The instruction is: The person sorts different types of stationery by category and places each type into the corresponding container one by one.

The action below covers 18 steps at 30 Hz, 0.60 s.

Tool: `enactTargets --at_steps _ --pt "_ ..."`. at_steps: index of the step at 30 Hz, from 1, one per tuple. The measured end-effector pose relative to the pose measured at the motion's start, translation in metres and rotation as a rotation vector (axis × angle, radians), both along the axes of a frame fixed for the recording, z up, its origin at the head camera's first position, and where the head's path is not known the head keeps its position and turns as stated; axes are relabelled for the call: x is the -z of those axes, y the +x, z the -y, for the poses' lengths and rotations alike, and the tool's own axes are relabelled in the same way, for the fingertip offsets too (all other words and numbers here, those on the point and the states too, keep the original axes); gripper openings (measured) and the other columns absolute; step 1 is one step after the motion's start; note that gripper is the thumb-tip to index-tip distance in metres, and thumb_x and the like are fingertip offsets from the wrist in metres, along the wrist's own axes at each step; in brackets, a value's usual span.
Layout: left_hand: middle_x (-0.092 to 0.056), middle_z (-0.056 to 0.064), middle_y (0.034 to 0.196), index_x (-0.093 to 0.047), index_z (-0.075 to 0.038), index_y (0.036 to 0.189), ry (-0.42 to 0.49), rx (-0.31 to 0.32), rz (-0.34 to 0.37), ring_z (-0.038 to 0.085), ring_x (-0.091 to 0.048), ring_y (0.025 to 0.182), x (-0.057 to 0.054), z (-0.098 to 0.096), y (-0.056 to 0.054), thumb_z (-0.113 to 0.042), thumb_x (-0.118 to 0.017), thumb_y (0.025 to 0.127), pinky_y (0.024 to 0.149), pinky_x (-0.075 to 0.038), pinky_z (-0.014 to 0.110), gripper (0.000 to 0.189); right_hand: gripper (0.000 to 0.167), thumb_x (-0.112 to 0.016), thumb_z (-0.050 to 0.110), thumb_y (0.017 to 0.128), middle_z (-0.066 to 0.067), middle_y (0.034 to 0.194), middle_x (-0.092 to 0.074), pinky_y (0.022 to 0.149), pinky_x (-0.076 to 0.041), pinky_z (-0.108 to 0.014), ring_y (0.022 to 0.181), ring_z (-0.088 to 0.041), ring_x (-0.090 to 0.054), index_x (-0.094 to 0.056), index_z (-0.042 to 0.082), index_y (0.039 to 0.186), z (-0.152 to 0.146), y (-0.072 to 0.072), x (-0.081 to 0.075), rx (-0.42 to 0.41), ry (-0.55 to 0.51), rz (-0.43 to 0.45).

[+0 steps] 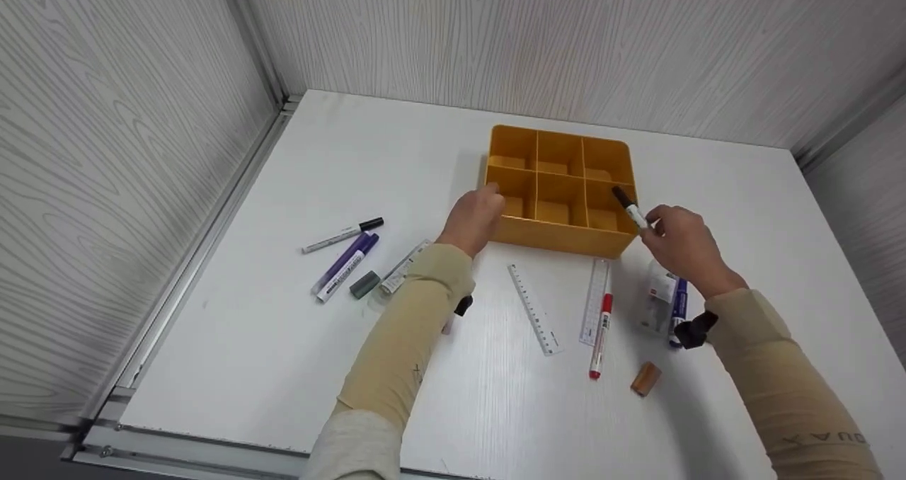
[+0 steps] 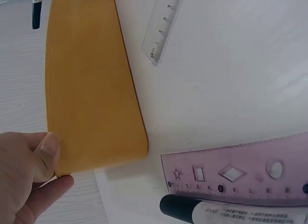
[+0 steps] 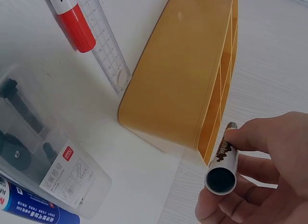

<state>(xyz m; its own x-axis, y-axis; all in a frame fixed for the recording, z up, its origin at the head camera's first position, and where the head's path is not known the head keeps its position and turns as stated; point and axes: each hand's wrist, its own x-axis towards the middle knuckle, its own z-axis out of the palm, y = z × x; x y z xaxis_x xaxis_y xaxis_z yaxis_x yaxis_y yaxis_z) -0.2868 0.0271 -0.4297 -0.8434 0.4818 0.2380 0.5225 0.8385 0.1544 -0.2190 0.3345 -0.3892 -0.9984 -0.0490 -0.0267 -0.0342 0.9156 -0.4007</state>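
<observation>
A yellow box [image 1: 559, 236] with several square compartments stands near the back of the table. My left hand [image 1: 473, 218] pinches its near-left corner; in the left wrist view the thumb lies against the outer wall [image 2: 91, 79]. Over the box's near-right compartment, my right hand [image 1: 681, 246] holds a white marker with a black cap [image 1: 630, 208], cap pointing away from me and to the left. The right wrist view shows the same marker [image 3: 224, 161] between thumb and fingers, its butt end toward the camera.
In front of the box lie a clear ruler [image 1: 532, 310], a wider clear ruler [image 1: 594, 303] and a red marker [image 1: 600, 338]. To the right are a plastic case [image 1: 655, 299], a blue marker [image 1: 679, 310] and a brown block [image 1: 645, 379]. Black [image 1: 340, 237] and purple [image 1: 345, 266] markers lie left.
</observation>
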Motion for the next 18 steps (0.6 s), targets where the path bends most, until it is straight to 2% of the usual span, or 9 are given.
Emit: enactTargets --at_steps 3,6,13,18 --pt "-0.069 0.013 0.101 -0.074 0.001 0.102 -0.006 0.001 -0.004 0.022 -0.069 0.085 -0.001 0.0 0.0 0.006 -0.062 0.091 0.075 -0.058 0.029 0.017 0.031 -0.055 0.014 0.098 -0.024 0.1 -0.061 0.059 -0.052 -0.031 0.074 -0.027 -0.058 -0.059 -0.008 0.12 0.004 -0.002 0.002 -0.015 -0.006 0.005" --pt "-0.07 0.012 0.097 -0.073 -0.001 0.098 0.027 0.014 0.008 0.021 -0.067 0.08 -0.001 0.001 0.0 0.006 -0.062 0.091 0.071 -0.056 0.028 0.015 0.031 -0.055 0.013 0.098 -0.024 0.099 -0.062 0.061 -0.052 -0.031 0.073 -0.026 -0.058 -0.057 -0.005 0.124 0.008 -0.004 0.004 -0.017 -0.014 0.018" --pt "-0.071 0.01 0.095 -0.074 -0.007 0.105 0.063 0.014 -0.005 0.021 -0.067 0.08 0.001 0.0 0.0 0.002 -0.064 0.092 0.072 -0.055 0.028 0.018 0.031 -0.056 0.013 0.099 -0.023 0.105 -0.062 0.078 -0.056 -0.044 0.083 -0.03 -0.057 -0.052 -0.001 0.126 0.015 -0.01 0.008 0.001 -0.024 0.044" --pt "-0.072 0.007 0.096 -0.075 -0.009 0.107 0.046 -0.014 0.002 0.019 -0.067 0.084 0.001 -0.004 0.001 -0.002 -0.065 0.093 0.075 -0.055 0.026 0.019 0.028 -0.058 0.012 0.098 -0.025 0.11 -0.061 0.087 -0.054 -0.053 0.094 -0.036 -0.059 -0.056 -0.002 0.122 0.02 -0.014 0.01 -0.006 -0.018 0.007"
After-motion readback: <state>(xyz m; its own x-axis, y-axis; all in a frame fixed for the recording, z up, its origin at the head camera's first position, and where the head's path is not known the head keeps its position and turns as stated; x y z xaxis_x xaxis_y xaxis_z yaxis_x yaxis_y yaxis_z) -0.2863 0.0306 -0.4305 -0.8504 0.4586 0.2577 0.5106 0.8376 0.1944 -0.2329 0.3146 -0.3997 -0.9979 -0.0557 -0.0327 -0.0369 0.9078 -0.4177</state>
